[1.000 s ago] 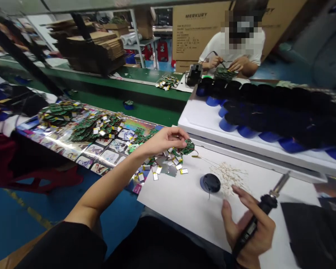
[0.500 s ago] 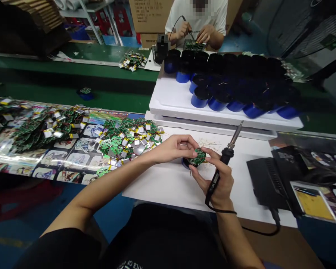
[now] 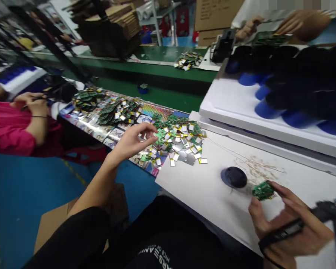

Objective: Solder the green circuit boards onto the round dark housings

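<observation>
At the edge of a heap of green circuit boards with silver battery cells [image 3: 182,138], my left hand [image 3: 134,142] has its thumb and fingers apart and curved. It seems to hold nothing. My right hand [image 3: 294,220] pinches a small green circuit board [image 3: 263,191] between thumb and fingertips. The same hand also keeps a black soldering iron [image 3: 291,228] lying across its palm, blurred, with its tip end running toward the right edge. Just left of that board, a dark blue round cup-like housing [image 3: 234,177] stands on the white work surface [image 3: 196,194].
Stacked white foam trays [image 3: 226,101] with several blue and black housings stand at the back right. Wire scraps [image 3: 257,166] lie before them. Across the green bench [image 3: 168,80] a co-worker's hands [image 3: 291,24] handle boards. Another person in a pink sleeve [image 3: 14,127] sits at left.
My left hand has let go of the small board and moved left to the heap. My right hand has drawn the board off the housing, to its right. The view has turned left.
</observation>
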The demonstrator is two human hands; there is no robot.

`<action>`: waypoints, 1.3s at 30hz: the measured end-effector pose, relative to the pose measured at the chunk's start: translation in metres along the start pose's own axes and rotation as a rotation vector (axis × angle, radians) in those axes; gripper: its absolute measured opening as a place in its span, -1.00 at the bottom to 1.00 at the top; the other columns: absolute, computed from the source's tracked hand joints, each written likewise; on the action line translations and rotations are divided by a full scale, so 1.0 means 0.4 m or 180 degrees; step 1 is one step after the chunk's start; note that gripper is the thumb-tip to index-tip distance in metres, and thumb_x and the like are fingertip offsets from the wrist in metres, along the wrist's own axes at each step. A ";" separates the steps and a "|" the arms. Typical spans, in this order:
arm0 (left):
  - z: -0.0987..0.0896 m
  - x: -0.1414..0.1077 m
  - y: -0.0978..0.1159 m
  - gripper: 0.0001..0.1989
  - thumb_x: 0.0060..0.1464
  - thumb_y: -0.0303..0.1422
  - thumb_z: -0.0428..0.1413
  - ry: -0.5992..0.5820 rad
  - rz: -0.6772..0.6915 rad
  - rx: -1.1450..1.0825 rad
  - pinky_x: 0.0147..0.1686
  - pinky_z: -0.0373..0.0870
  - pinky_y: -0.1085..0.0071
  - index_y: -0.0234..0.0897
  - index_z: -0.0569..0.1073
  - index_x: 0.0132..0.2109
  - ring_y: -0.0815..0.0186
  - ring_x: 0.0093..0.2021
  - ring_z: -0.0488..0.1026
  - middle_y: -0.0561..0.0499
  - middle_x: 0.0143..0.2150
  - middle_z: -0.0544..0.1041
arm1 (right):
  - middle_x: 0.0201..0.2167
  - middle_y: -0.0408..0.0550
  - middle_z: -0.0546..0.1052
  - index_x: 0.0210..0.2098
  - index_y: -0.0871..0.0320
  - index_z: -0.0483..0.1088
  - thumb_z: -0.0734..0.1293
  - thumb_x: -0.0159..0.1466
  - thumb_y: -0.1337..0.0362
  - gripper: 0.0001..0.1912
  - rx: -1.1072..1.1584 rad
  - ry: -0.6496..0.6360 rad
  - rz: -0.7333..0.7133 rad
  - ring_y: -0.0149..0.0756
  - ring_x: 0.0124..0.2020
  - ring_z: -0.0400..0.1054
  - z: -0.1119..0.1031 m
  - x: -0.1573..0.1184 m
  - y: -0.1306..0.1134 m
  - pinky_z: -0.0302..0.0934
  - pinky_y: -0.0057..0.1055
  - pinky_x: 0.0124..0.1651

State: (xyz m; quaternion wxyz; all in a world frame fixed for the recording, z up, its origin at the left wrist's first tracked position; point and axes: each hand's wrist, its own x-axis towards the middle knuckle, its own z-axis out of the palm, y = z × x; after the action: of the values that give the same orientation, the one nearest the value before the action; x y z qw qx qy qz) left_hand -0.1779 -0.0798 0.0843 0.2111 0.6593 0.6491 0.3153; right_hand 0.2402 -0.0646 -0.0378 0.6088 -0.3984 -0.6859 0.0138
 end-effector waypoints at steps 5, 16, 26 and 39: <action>0.006 -0.184 -0.134 -0.61 0.23 -0.01 0.27 -0.0446 -0.0838 0.0565 -0.12 0.45 0.32 -0.20 0.59 0.00 0.19 -0.15 0.53 -0.06 -0.06 0.59 | -0.22 0.14 0.72 -0.06 0.15 0.57 0.67 0.00 0.29 -0.49 0.0124 0.0070 0.0150 0.19 -0.30 0.67 0.019 -0.019 0.020 0.59 0.10 -0.25; 0.037 -0.187 -0.184 -0.63 0.15 -0.08 0.31 -0.0332 -0.0909 0.0670 -0.10 0.46 0.32 -0.23 0.57 -0.03 0.18 -0.15 0.52 -0.08 -0.06 0.56 | -0.36 0.06 0.71 -0.17 0.12 0.57 0.68 0.02 0.20 -0.57 -0.0116 -0.0031 0.0226 0.09 -0.45 0.61 0.007 -0.011 0.010 0.49 0.00 -0.34; -0.021 -0.077 -0.066 -0.61 0.16 -0.04 0.34 -0.0360 -0.0619 -0.0708 -0.21 0.45 0.39 -0.26 0.49 -0.15 0.30 -0.25 0.49 0.00 -0.23 0.52 | -0.38 -0.02 0.68 -0.20 0.10 0.52 0.61 0.19 0.11 -0.68 -0.0374 -0.0297 0.0161 -0.07 -0.47 0.59 -0.005 -0.007 0.002 0.41 -0.19 -0.44; 0.192 0.144 0.078 -0.79 0.40 -0.26 0.16 -0.0430 0.0980 -0.0152 0.18 0.49 0.22 -0.22 0.55 0.08 0.12 0.14 0.55 -0.13 0.09 0.61 | -0.10 0.01 0.71 -0.02 0.07 0.41 0.60 0.19 0.23 -0.56 -0.0162 -0.0350 0.0124 -0.09 -0.15 0.70 -0.005 -0.021 0.007 0.63 -0.12 -0.07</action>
State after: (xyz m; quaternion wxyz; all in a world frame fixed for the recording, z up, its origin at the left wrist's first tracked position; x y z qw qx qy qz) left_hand -0.1047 -0.0150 0.0594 0.2191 0.7654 0.5171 0.3143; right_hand 0.2429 -0.0684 -0.0457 0.5595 -0.4257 -0.7106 0.0301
